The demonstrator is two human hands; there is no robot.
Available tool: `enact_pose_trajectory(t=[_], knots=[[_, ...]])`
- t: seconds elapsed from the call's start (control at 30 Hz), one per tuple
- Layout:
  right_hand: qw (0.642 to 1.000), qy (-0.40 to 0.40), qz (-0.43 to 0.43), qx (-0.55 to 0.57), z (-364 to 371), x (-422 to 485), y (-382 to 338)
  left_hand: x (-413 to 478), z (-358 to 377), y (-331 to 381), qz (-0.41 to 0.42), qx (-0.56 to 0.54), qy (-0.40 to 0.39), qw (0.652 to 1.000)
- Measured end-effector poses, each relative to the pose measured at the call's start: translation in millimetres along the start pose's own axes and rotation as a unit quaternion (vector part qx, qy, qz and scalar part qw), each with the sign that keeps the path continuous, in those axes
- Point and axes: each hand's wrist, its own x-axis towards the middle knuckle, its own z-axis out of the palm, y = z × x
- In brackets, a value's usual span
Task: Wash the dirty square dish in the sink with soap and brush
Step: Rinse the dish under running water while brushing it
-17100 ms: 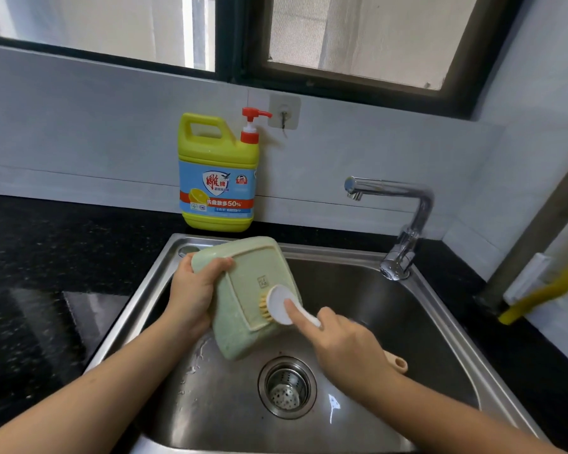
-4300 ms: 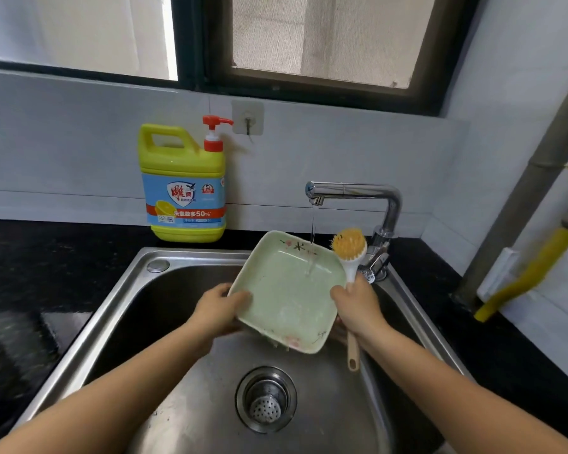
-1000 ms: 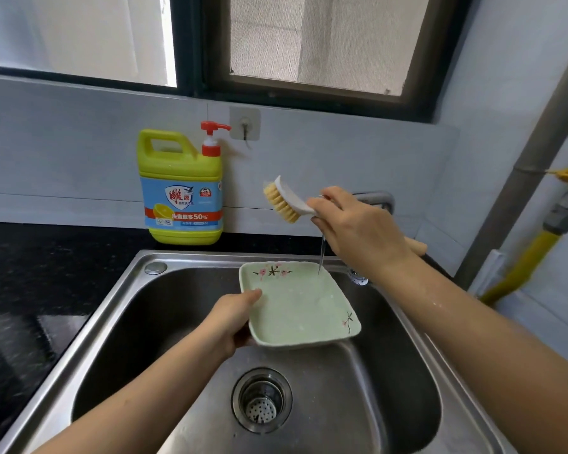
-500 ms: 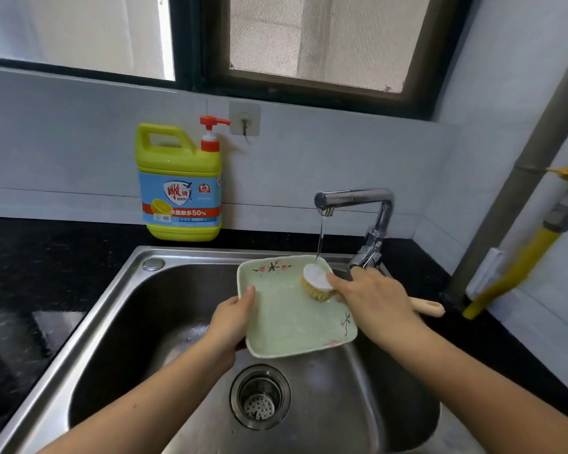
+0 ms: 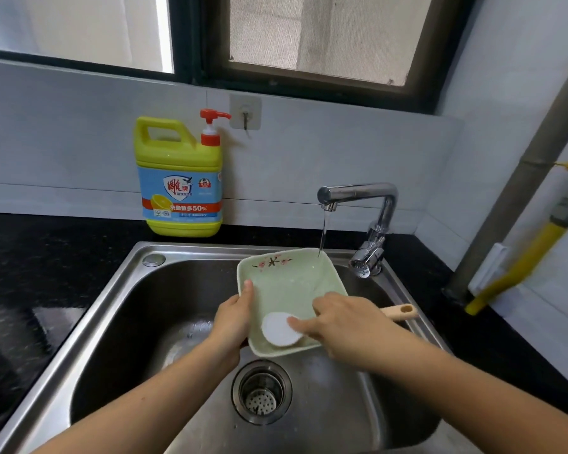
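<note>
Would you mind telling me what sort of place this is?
Most likely a home kitchen: a steel sink with a running tap, and a dish soap jug on a black counter.

My left hand (image 5: 232, 319) gripped the dish (image 5: 286, 290) by its left rim, thumb laid over the edge. My right hand (image 5: 341, 319) held the brush (image 5: 277, 329), forefinger stretched onto its head. Both bare forearms reached forward from below.
</note>
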Motion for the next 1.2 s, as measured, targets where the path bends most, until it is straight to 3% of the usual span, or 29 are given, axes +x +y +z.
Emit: enact_pose_trajectory(t=[0.2,0.3,0.47,0.63,0.7,0.87,1.0,1.2], knots=[[0.994,-0.070,0.025,-0.081,-17.0,-4.1,40.8,2.2,0.1,-3.6,0.000,0.001,-0.016,1.000],[0.994,-0.103,0.028,-0.033,-18.7,-4.3,40.0,5.4,-4.6,-3.6,-0.026,-0.001,-0.022,0.999],[0.998,-0.053,-0.013,0.040,-5.0,9.5,-3.6,4.2,-2.9,-8.1,-0.077,0.009,-0.043,0.996],[0.996,0.000,0.092,-0.001,3.4,31.4,-21.8,8.0,-5.3,-11.4,-0.105,-0.036,-0.066,0.992],[0.992,-0.003,0.128,-0.017,8.1,40.9,-19.1,6.4,-2.9,-12.5,-0.107,-0.020,-0.079,0.991],[0.989,-0.012,0.127,-0.076,8.9,46.8,-18.4,3.0,-0.9,-11.5,-0.134,0.018,-0.100,0.986],[0.997,-0.026,0.070,0.007,15.6,37.4,-18.8,5.4,-3.8,-10.2,-0.117,0.032,-0.103,0.987],[0.992,-0.023,0.123,0.035,23.9,46.1,-11.6,4.0,1.4,-13.9,-0.104,0.067,-0.110,0.986]])
